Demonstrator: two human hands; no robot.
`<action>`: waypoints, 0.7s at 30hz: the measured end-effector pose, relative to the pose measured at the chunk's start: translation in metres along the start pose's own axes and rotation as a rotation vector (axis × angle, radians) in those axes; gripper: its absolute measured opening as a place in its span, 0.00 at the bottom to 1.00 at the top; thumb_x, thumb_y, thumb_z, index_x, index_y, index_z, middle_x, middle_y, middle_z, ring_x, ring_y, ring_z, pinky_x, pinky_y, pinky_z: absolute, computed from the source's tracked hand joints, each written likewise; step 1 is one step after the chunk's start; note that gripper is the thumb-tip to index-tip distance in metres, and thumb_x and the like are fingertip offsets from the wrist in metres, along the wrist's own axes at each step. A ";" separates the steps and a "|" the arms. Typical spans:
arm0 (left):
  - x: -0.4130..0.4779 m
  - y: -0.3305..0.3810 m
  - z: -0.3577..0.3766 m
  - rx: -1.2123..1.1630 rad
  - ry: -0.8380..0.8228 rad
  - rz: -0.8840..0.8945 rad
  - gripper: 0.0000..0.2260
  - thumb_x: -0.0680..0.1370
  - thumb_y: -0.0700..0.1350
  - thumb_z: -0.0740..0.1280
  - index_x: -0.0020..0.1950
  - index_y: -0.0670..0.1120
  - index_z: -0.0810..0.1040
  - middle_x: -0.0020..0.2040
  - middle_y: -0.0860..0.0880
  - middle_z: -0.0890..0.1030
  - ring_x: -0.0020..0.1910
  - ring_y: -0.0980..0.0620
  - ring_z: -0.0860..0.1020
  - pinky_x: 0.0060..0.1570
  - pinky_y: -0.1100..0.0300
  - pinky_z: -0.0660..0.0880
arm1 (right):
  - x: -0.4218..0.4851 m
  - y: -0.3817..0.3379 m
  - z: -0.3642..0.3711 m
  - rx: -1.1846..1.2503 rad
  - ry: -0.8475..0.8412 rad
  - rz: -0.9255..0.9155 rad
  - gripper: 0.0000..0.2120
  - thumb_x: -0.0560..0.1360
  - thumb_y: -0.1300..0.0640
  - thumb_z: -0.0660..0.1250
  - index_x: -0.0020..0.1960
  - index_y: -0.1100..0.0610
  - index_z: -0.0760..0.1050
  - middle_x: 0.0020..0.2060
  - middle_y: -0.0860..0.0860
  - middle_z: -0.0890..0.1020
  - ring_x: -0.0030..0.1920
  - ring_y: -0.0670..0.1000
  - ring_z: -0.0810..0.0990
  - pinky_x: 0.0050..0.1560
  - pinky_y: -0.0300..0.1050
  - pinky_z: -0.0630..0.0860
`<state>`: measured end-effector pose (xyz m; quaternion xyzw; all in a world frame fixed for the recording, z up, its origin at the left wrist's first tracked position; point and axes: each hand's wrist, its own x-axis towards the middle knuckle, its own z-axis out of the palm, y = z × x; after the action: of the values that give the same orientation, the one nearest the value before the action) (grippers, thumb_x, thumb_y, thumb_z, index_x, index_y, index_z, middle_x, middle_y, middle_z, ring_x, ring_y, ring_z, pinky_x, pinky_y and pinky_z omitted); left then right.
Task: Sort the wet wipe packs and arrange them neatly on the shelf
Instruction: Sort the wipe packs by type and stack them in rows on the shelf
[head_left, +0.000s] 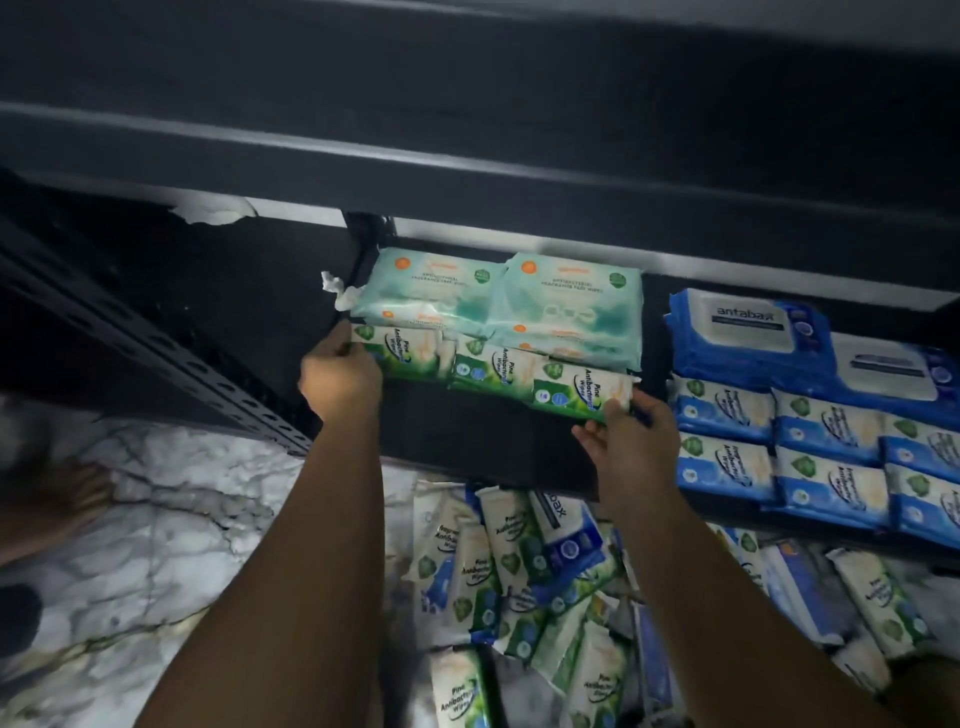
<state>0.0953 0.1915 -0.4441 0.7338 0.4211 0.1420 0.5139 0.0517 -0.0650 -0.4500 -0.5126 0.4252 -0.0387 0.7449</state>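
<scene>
A: Where's the left hand (340, 371)?
B: Gripping the left end of 3 green packs (493, 371) on the shelf (467, 452). The row runs left-right (dips rightward).
A: And the right hand (623, 436)?
B: Gripping the right end. Both are equally near.

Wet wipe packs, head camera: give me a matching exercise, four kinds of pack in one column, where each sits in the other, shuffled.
1 pale green packs
2 green Pine packs
3 antabax packs
4 loose mixed packs

A on the floor below the shelf
B right side of the shelf
C stacked on the green Pine packs
D row held at its ends by the left hand and right hand

Pairs: 1-C, 2-D, 3-B, 4-A
</scene>
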 end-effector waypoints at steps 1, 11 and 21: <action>0.003 -0.002 0.004 0.023 -0.002 -0.001 0.16 0.81 0.43 0.64 0.67 0.52 0.81 0.61 0.50 0.84 0.58 0.52 0.81 0.45 0.71 0.70 | 0.004 0.000 -0.001 0.011 0.010 -0.004 0.10 0.81 0.66 0.65 0.56 0.52 0.73 0.46 0.58 0.79 0.35 0.50 0.77 0.38 0.47 0.83; 0.008 -0.021 0.031 0.242 0.036 0.197 0.19 0.75 0.43 0.61 0.62 0.51 0.83 0.58 0.44 0.83 0.60 0.39 0.77 0.57 0.49 0.76 | 0.037 0.011 -0.003 -0.036 0.075 -0.039 0.11 0.81 0.66 0.65 0.60 0.54 0.72 0.53 0.59 0.79 0.34 0.49 0.77 0.38 0.45 0.83; -0.066 -0.035 0.054 0.524 -0.521 0.877 0.24 0.68 0.45 0.75 0.63 0.56 0.81 0.66 0.53 0.74 0.68 0.47 0.66 0.62 0.45 0.63 | 0.056 0.021 0.003 -0.530 0.170 -0.229 0.12 0.79 0.54 0.69 0.61 0.56 0.74 0.57 0.56 0.78 0.31 0.50 0.83 0.33 0.51 0.85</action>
<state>0.0737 0.1105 -0.4830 0.9535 -0.0421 0.0473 0.2945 0.0816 -0.0806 -0.4997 -0.7288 0.4208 -0.0531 0.5375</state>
